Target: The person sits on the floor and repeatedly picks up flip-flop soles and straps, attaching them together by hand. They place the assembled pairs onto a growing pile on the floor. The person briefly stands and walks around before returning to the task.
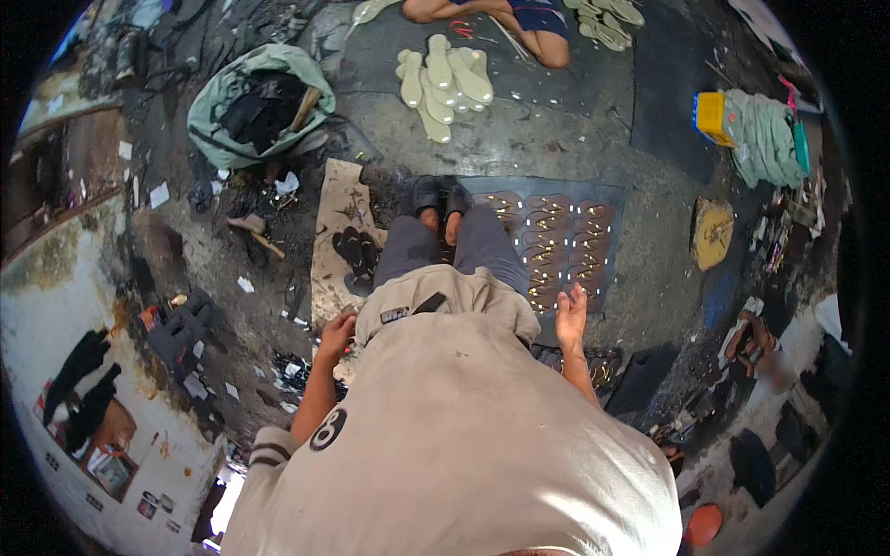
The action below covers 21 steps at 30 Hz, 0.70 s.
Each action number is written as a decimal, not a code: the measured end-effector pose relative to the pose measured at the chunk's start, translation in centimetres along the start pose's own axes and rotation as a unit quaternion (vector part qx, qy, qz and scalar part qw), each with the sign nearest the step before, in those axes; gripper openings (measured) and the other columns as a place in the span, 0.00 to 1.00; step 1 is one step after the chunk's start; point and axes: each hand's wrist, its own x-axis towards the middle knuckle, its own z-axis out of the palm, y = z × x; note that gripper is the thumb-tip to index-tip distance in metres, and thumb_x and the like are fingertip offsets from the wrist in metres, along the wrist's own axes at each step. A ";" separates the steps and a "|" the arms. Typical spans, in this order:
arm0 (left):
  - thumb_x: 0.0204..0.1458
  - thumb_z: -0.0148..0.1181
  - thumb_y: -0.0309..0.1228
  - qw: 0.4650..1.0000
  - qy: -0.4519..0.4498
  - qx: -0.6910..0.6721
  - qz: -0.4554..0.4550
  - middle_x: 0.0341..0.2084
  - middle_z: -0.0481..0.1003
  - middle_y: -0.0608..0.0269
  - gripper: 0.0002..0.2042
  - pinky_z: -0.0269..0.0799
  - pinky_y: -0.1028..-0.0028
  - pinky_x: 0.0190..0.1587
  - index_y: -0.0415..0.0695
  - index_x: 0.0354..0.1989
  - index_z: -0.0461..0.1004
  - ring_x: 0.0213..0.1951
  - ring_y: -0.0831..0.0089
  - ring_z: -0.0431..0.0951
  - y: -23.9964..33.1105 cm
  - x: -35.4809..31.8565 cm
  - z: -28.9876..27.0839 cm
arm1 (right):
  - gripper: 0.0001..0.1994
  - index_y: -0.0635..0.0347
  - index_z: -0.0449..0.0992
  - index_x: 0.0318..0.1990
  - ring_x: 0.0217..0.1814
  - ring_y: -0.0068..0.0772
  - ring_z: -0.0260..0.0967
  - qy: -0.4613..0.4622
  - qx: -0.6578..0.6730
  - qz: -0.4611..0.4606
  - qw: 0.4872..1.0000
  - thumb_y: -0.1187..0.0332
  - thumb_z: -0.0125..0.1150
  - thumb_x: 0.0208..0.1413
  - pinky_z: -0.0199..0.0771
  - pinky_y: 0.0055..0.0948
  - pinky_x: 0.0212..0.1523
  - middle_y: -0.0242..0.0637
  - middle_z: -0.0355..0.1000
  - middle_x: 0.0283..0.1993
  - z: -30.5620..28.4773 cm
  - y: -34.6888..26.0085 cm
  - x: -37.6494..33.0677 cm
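Note:
My left hand hangs beside my hip with its fingers curled together; whether anything is in them is hidden. Close by, dark footwear lies on a brown cardboard sheet. On the other side my right hand is open and holds nothing, its fingers stretched out and a little apart. Past its fingertips, rows of brown sandals with shiny gold-coloured parts are laid out on a dark mat. My feet in black shoes stand at the mat's left part.
Ahead is a pile of pale sole-shaped pieces, near the bare legs of a seated person. A green sack with dark scraps stands at the far left. To the right are a round yellowish block and a yellow container.

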 end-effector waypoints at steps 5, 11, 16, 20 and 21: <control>0.60 0.54 0.40 0.987 0.079 -0.070 0.118 0.44 0.75 0.60 0.21 0.72 0.69 0.43 0.42 0.57 0.69 0.40 0.70 0.77 3.4 1.3 1.3 | 0.29 0.72 0.61 0.62 0.55 0.45 0.68 -0.017 -0.144 -0.022 0.989 0.62 0.60 0.58 0.68 0.37 0.55 0.57 0.63 0.61 -2.7 1.9 -0.1; 0.59 0.55 0.44 0.986 0.062 -0.113 0.109 0.46 0.75 0.63 0.23 0.69 0.68 0.48 0.45 0.58 0.68 0.47 0.72 0.75 6.7 3.0 7.2 | 0.29 0.69 0.60 0.62 0.44 0.31 0.67 -0.037 -0.064 0.014 0.997 0.61 0.60 0.58 0.70 0.30 0.47 0.48 0.69 0.51 -9.1 2.9 5.3; 0.60 0.53 0.46 0.985 -0.002 0.044 0.169 0.46 0.75 0.64 0.24 0.69 0.71 0.44 0.43 0.58 0.69 0.42 0.73 0.74 4.8 1.5 14.7 | 0.30 0.60 0.56 0.66 0.67 0.38 0.57 -0.003 -0.059 0.018 0.998 0.55 0.55 0.62 0.62 0.40 0.61 0.44 0.59 0.66 -15.9 0.9 10.2; 0.58 0.56 0.45 0.994 -0.049 0.063 0.073 0.37 0.77 0.65 0.21 0.70 0.72 0.40 0.44 0.53 0.74 0.36 0.74 0.74 3.3 -0.4 17.4 | 0.30 0.64 0.57 0.64 0.67 0.41 0.56 0.009 -0.034 0.016 0.999 0.55 0.55 0.62 0.60 0.41 0.62 0.45 0.58 0.66 -18.4 3.9 9.2; 0.58 0.56 0.43 0.996 -0.050 0.001 0.080 0.35 0.76 0.66 0.20 0.71 0.72 0.39 0.43 0.53 0.73 0.35 0.76 0.73 1.3 0.6 17.1 | 0.29 0.67 0.59 0.63 0.63 0.41 0.60 0.021 -0.033 -0.015 0.999 0.56 0.55 0.62 0.61 0.39 0.61 0.48 0.61 0.64 -18.2 5.2 8.7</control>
